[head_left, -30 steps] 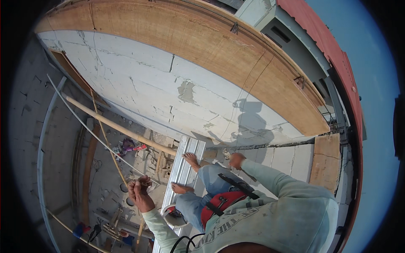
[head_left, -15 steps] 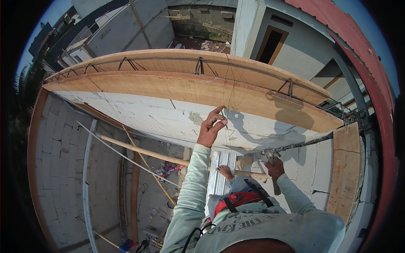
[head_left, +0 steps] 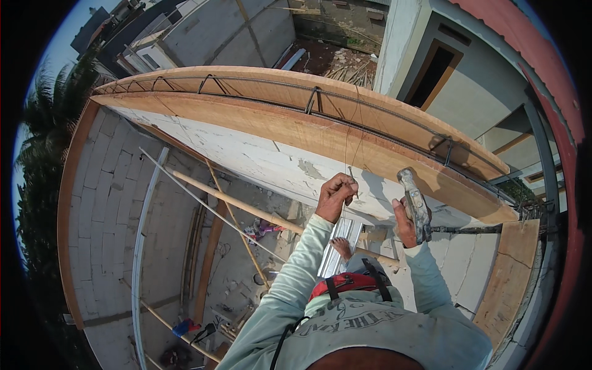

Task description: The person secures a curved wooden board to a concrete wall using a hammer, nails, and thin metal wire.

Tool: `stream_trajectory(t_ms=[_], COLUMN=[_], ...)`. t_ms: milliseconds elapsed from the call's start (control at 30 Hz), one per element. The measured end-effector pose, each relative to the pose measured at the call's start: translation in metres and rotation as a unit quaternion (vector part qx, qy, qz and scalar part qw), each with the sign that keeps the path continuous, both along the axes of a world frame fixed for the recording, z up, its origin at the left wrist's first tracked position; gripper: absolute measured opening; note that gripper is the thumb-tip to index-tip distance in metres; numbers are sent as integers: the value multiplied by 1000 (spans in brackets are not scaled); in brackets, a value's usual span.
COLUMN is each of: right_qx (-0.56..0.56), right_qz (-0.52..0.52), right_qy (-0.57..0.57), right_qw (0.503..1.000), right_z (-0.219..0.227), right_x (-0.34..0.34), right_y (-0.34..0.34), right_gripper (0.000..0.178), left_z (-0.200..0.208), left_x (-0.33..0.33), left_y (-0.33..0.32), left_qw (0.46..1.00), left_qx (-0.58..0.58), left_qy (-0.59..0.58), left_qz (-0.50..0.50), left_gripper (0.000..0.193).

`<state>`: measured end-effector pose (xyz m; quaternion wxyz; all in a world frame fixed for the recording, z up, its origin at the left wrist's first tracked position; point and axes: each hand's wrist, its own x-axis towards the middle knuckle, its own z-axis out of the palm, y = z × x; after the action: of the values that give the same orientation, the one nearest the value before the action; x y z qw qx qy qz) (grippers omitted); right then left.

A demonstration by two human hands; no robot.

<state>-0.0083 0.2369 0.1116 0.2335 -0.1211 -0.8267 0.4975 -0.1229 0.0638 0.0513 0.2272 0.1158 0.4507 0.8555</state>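
Note:
My left hand is closed in a pinch around a thin dark nail that stands roughly upright. Fine wire hangs down over the timber board and passes close to these fingers. To the right, my right hand grips a hammer with a pale, crusted head. That hammer is raised in front of the white block wall, apart from the nail. Beyond both hands runs a long wooden formwork board, with a steel rebar cage behind it.
A bare foot rests on a ridged metal plank below. Bamboo poles and a long pale metal bar cross the space at left, above a littered floor. Another timber board lines the right edge.
The hammer has come up from beside my body to chest level, near the left hand. My left hand keeps its pinch. The whole view has shifted slightly.

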Motion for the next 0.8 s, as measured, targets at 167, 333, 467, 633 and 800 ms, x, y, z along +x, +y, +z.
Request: stream_trajectory(t_ms=[167, 333, 467, 633, 800], right_qx=[-220, -235, -349, -351, -369], right_qz=[46, 178, 205, 159, 153], right_qy=[-17, 73, 65, -52, 28], right_qw=[974, 953, 912, 921, 916], right_z=[8, -4, 3, 5, 3], right_x=[-34, -69, -77, -76, -72], right_y=[-34, -78, -119, -125, -124], right_gripper=[16, 21, 28, 15, 15], left_z=[15, 44, 48, 40, 43], left_x=[30, 43, 60, 65, 53], left_y=[-49, -73, -70, -70, -110], left_qw=[990, 990, 987, 980, 960], left_qx=[-54, -34, -58, -79, -185], left_qy=[-37, -51, -62, -76, 13], left_qz=[121, 126, 138, 166, 208], left_gripper=[9, 8, 9, 15, 21])
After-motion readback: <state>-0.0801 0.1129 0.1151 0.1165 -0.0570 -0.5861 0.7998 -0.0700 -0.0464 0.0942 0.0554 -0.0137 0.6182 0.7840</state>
